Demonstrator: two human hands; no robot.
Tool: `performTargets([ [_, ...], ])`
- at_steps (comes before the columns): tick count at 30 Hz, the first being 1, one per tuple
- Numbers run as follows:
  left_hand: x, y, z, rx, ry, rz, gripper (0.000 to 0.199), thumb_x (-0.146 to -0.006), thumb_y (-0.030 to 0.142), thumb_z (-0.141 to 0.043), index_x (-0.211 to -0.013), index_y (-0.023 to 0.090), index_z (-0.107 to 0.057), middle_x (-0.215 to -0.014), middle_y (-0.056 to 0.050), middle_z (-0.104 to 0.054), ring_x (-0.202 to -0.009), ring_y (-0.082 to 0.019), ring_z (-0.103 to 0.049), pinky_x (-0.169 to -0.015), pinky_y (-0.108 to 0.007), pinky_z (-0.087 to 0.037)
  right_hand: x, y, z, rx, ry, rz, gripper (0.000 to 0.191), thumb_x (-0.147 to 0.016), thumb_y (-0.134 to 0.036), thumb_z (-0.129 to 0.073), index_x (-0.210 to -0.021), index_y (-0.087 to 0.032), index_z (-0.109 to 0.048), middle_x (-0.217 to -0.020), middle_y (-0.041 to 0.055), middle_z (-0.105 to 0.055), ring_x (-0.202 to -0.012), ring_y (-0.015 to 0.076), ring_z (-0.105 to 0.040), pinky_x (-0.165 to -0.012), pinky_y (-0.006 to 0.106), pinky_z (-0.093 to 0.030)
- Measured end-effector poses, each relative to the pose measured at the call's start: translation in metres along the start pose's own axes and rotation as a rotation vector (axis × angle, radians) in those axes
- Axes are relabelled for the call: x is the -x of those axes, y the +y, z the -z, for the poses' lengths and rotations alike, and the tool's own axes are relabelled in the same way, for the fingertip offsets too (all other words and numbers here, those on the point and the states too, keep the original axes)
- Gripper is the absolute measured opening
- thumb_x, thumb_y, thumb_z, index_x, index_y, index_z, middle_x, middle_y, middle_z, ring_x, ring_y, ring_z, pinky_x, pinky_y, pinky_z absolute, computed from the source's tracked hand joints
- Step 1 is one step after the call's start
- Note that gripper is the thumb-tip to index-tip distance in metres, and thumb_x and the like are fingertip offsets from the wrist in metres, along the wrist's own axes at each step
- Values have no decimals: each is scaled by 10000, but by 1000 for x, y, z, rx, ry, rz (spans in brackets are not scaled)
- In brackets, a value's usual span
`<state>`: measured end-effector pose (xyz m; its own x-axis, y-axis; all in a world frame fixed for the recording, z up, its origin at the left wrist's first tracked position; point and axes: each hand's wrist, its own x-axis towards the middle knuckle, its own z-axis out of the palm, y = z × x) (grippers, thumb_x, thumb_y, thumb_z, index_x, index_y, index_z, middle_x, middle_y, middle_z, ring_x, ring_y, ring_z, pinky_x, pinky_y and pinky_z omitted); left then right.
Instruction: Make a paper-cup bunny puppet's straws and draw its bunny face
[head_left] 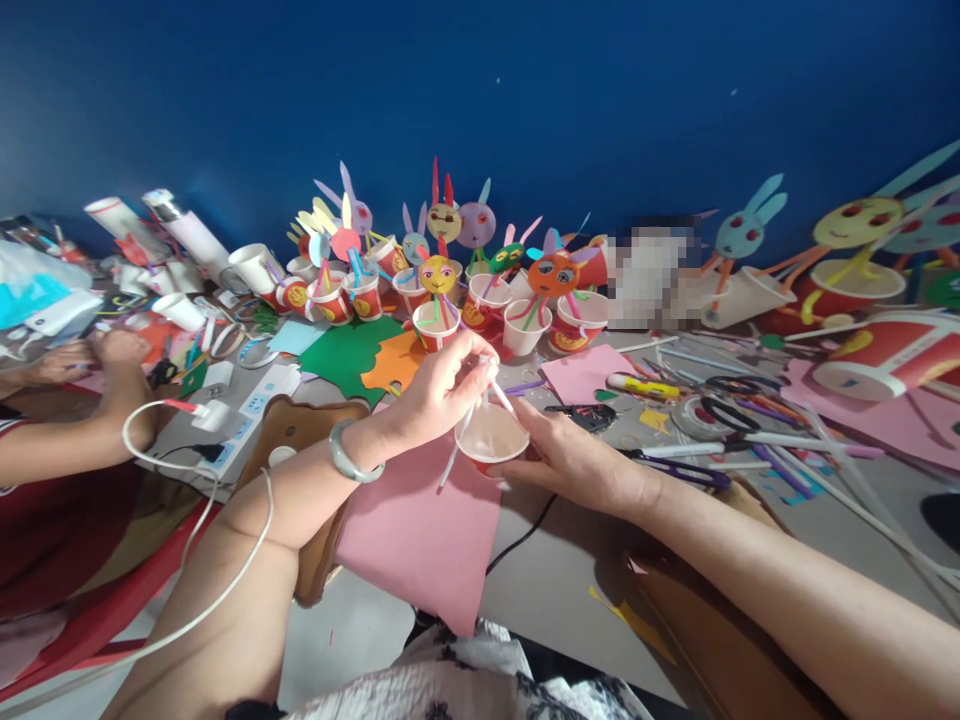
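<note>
A red and white paper cup [491, 440] stands over the pink paper [420, 540], its open mouth facing up. Above its rim, my left hand [454, 385] is closed in a pinch on a white strip [502, 396] that bends down toward the cup. Another thin white length [448, 468] hangs outside the cup on the left. My right hand [562, 455] is wrapped round the cup's right side, its fingers partly hidden by the cup.
Paper cups with coloured rabbit faces [437, 277] line the back. Scissors [682, 468], strips and a yellow marker [643, 386] lie right. A power strip [247, 415], white cables and another person's hands [120, 350] are left. Green paper [349, 360] lies behind.
</note>
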<state>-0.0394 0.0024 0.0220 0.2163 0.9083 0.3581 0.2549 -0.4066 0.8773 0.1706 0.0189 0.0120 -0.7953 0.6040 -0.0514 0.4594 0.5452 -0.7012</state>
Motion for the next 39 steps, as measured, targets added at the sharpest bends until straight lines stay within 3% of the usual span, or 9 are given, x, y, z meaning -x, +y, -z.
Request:
performTargets([
  [5,0,1,-2,10,19,20,235,-1005,439,-501,-980,205,-503,-794,7,-552,-638,-90,-549,-586,-214,-469,1,-2,1,10,17,-23,545,-848,-417,-700,-1289,-160,-510,-797,38,-712,-641,188,-638,-580,274,-436],
  [11,-1,4,-1,86,13,28,231,-1005,418,-514,-970,191,-484,-882,-36,-659,-690,-87,-596,-633,-206,-497,1,-3,5,52,31,-28,485,-820,-421,-724,-1203,-175,-556,-750,14,-695,-619,174,-619,-580,266,-418],
  [15,-1,4,0,102,14,26,226,-998,406,-532,-965,187,-487,-862,-36,-670,-704,-91,-615,-648,-209,-506,4,-2,14,97,19,-44,422,-787,-471,-741,-1074,-189,-615,-805,39,-711,-668,183,-634,-606,272,-430],
  [19,-1,4,1,102,5,6,213,-1007,399,-518,-981,189,-488,-849,-32,-670,-700,-93,-623,-641,-213,-521,8,1,23,168,23,-73,188,-835,-394,-643,-855,-207,-629,-770,36,-704,-639,168,-609,-591,271,-408],
  [22,-1,5,2,96,-7,4,221,-1009,409,-512,-979,192,-485,-844,-30,-669,-710,-97,-636,-638,-211,-531,10,3,24,182,45,-76,161,-864,-312,-545,-741,-217,-588,-650,11,-659,-541,138,-542,-550,264,-369],
  [29,-2,4,5,102,11,-7,221,-1005,409,-522,-987,190,-492,-850,-28,-671,-711,-98,-638,-648,-219,-537,9,8,18,225,127,-6,140,-904,-272,-506,-795,-215,-572,-650,12,-643,-556,139,-533,-567,261,-361],
  [35,-1,4,3,125,-26,4,221,-1003,412,-524,-986,194,-489,-824,-20,-649,-719,-103,-626,-663,-226,-524,13,11,22,579,2,176,190,-839,-77,-467,-830,-204,-608,-833,54,-661,-629,143,-566,-556,278,-287],
  [39,-2,5,3,135,-54,14,253,-993,449,-529,-972,200,-494,-829,-14,-638,-707,-101,-614,-666,-228,-506,14,10,23,658,-7,208,232,-775,-32,-497,-888,-196,-615,-933,64,-660,-622,130,-563,-536,275,-276],
])
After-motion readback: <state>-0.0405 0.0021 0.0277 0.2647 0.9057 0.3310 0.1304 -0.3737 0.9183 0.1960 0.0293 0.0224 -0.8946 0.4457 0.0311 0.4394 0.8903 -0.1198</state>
